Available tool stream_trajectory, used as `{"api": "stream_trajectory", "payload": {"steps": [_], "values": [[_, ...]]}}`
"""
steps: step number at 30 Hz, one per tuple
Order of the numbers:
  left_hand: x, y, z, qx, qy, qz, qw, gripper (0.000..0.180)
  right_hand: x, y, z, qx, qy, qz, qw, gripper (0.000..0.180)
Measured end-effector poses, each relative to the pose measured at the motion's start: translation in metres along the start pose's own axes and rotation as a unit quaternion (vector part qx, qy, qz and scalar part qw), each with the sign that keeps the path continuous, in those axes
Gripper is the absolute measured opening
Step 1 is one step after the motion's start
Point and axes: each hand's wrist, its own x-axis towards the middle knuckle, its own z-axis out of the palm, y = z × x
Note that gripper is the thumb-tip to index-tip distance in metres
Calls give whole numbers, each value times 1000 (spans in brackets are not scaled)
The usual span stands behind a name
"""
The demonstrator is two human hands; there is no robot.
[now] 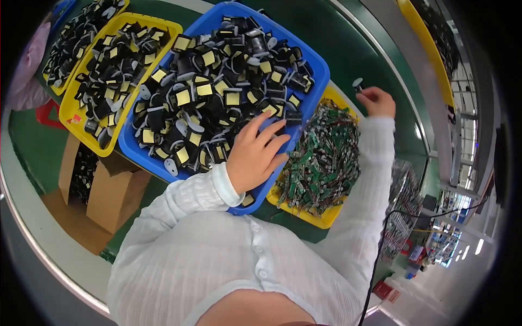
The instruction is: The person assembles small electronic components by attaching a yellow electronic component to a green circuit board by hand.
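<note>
The right hand (pixel 376 102) is above the green table (pixel 353 46), beyond the far right corner of a yellow tray. Its thumb and first finger are together, closed on one small part (pixel 358 83). The fingers have this part by its dark lower end, and its pale grey oval head stands out beyond the fingertips, on the side away from the person. The other fingers of this hand are curled toward the palm.

The left hand (pixel 258 149) is over the right half of a blue tray (pixel 322 70), with the palm down. Its fingers are spread apart and point to the right and away from the person. Below them lies a heap of black parts (pixel 204 89), many with yellow squares and grey oval discs. The first fingertip is at a yellow square; whether it touches or only hovers, I cannot tell.

The yellow tray (pixel 326 220) is just beside the blue tray, between the two hands, and it is full of narrow green boards (pixel 321 157). At the left of the blue tray is another yellow tray (pixel 66 111) with similar black parts, and a cardboard box (pixel 117 190) is nearer to the person.
</note>
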Motion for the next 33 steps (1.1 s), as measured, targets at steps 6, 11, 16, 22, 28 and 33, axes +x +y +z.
{"api": "stream_trajectory", "payload": {"steps": [6, 11, 16, 22, 28, 33], "values": [[6, -1, -20, 94, -6, -45, 994, 39, 91, 76, 78, -146, -62, 100, 982, 18], [31, -20, -45, 245, 38, -100, 964, 49, 108, 82, 101, -147, -133, 80, 977, 25], [57, -54, -30, 338, 15, -125, 933, 45, 116, 93, 48, -103, -205, 24, 973, 53], [66, -59, -34, 317, 89, -77, 941, 34, 13, 7, -79, -6, -114, -149, 982, 41], [60, -9, -40, 156, 127, 20, 979, 24, -131, -16, -97, 10, -55, -118, 991, 36], [36, 9, -13, -81, 62, 17, 995, 22, -177, 5, -28, 109, 1, 23, 994, 22]]}}
